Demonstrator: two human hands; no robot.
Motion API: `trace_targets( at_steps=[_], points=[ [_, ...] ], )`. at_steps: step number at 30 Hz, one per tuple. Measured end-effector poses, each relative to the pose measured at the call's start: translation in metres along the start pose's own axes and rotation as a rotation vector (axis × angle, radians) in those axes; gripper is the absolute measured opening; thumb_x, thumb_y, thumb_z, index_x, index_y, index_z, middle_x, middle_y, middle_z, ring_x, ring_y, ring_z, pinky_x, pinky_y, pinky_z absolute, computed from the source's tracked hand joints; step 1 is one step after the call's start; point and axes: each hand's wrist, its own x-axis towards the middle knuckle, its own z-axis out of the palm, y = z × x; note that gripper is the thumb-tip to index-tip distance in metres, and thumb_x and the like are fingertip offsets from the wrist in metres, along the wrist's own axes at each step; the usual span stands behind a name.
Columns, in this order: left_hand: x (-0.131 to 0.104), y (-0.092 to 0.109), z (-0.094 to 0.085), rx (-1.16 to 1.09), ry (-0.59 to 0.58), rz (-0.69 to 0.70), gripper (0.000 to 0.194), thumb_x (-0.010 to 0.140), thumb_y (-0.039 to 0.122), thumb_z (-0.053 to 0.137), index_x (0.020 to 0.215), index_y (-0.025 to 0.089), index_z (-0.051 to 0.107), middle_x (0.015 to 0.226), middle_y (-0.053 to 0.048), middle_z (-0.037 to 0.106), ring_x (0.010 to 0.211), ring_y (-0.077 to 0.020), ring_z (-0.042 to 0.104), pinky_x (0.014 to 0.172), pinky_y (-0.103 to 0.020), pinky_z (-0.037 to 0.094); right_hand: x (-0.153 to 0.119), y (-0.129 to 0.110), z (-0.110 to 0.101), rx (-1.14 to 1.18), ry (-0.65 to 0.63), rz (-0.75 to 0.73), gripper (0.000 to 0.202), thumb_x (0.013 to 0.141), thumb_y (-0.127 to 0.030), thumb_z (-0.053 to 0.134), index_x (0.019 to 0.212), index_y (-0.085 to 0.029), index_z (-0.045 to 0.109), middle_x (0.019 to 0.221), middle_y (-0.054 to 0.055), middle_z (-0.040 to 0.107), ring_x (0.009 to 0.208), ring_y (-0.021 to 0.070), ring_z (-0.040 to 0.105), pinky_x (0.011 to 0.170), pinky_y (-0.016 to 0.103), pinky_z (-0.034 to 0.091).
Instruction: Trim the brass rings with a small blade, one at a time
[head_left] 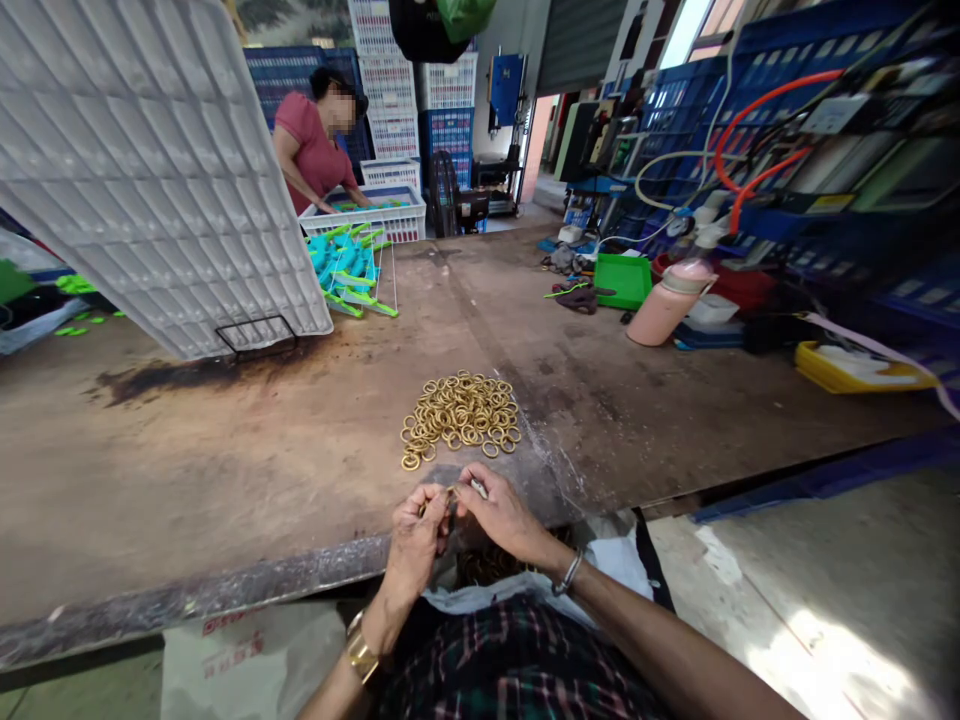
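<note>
My left hand (418, 532) is closed in a pinch on a gold-coloured ring (424, 508) at the table's front edge. Close beside it, fingertips nearly meeting, my right hand (504, 512) is closed too. A small pale object (478, 488) shows between its thumb and fingers; its kind is too small to make out. Just beyond both hands lies a loose pile of gold-coloured rings (463, 412) on the brown tabletop (330, 450). Below my hands, a white bag (615, 550) in my lap holds more rings (491, 568), darker in the shade and partly covered by my arms.
A tall ribbed white panel (142, 170) stands at the left on a wire stand. Behind it are blue-green plastic parts (345, 265) and a person (311, 145) at a white crate (409, 222). On the right stand a pink bottle (667, 305), green tray (622, 280) and yellow tray (832, 370).
</note>
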Motion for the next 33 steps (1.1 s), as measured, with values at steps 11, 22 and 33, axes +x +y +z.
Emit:
trace_targets(
  at_steps=[11,22,33],
  points=[
    [0.000,0.007,0.005,-0.133,-0.140,-0.159,0.029,0.067,0.043,0.064,0.066,0.016,0.051,0.053,0.006,0.044,0.038,-0.0029,0.031,0.035,-0.015,0.018,0.004,0.002,-0.004,0.041,-0.032,-0.006,0.011,0.077,-0.026,0.046,0.069,-0.019,0.046,0.057,-0.007,0.047,0.053,0.0077,0.040,0.050,0.019,0.030],
    [-0.001,0.004,0.006,-0.132,-0.127,-0.072,0.025,0.073,0.039,0.060,0.072,0.017,0.048,0.052,0.006,0.045,0.038,-0.0032,0.030,0.035,-0.016,0.021,0.001,0.010,-0.006,-0.424,-0.023,-0.122,0.013,0.082,-0.020,0.040,0.078,-0.019,0.053,0.063,-0.001,0.056,0.057,0.0111,0.048,0.054,0.022,0.027],
    [-0.002,0.002,0.003,0.145,-0.134,0.045,0.028,0.080,0.043,0.049,0.070,0.017,0.046,0.049,0.007,0.042,0.037,-0.0040,0.030,0.037,-0.017,0.023,-0.004,0.008,-0.004,-0.791,-0.145,-0.111,0.014,0.083,-0.019,0.042,0.093,-0.019,0.052,0.081,0.004,0.064,0.073,0.0147,0.058,0.057,0.025,0.024]
  ],
)
